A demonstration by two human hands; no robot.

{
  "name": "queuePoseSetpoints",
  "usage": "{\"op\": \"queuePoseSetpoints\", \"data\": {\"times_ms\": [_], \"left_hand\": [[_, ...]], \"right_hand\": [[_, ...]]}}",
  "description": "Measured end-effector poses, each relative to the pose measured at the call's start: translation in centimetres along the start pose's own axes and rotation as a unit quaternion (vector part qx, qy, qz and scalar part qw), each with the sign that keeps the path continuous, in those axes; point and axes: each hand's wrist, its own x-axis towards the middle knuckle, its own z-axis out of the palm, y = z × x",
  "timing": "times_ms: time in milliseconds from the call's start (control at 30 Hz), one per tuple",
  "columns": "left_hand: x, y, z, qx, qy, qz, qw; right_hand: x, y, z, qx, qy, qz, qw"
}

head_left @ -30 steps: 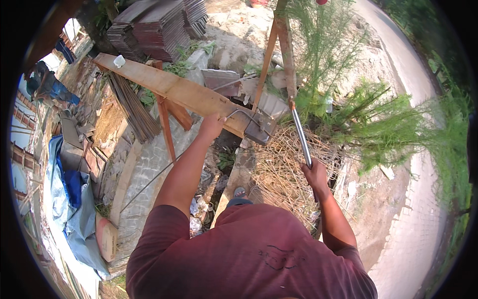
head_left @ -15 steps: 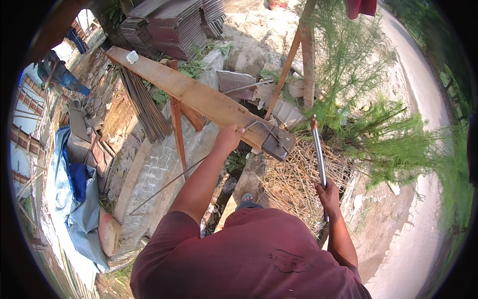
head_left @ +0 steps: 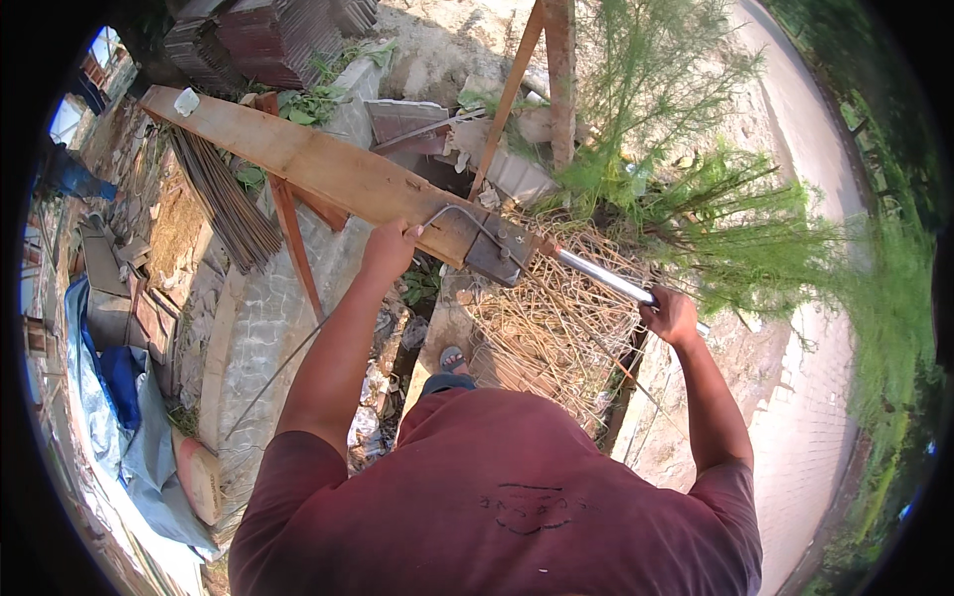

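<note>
A long wooden plank (head_left: 298, 149) slants across in front of me, with a dark metal bending plate (head_left: 494, 260) at its near right end. My left hand (head_left: 390, 250) is closed around a thin steel rod (head_left: 273, 379), which trails down to the lower left. Past my fingers, the rod's far end curves in a bent hook over the plate. My right hand (head_left: 671, 316) grips the dark lower part of a silver bending bar (head_left: 606, 275). The bar's rusty tip is at the right edge of the plate; whether it hooks the rod I cannot tell.
Cut rod pieces (head_left: 542, 338) lie heaped below the plate. A bundle of rods (head_left: 224, 204) leans under the plank. Stacked roof tiles (head_left: 273, 45) stand far left, a blue tarp (head_left: 124, 427) lies at left, and a feathery green bush (head_left: 735, 214) grows at right.
My right hand has swung the bending bar from nearly upright down to the left, bringing its tip to the plate. My left hand keeps hold of the rod. The view has shifted right.
</note>
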Motion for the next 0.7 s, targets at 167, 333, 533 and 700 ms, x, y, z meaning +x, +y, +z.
{"op": "queuePoseSetpoints", "data": {"times_ms": [167,333,533,700], "left_hand": [[-0.1,0.1,0.0,0.005,0.01,0.002,1.0],[-0.3,0.1,-0.3,-0.001,0.01,0.002,1.0],[0.0,0.0,-0.5,-0.007,-0.002,-0.002,1.0],[0.1,0.2,-0.7,-0.02,-0.014,-0.021,0.999]], "right_hand": [[3.5,2.4,1.4,-0.067,0.005,-0.06,0.996],[7.6,4.1,2.4,-0.071,0.057,-0.176,0.98],[13.9,5.6,3.0,-0.084,0.053,-0.29,0.952],[18.2,4.9,2.4,-0.127,0.066,-0.339,0.93]]}}
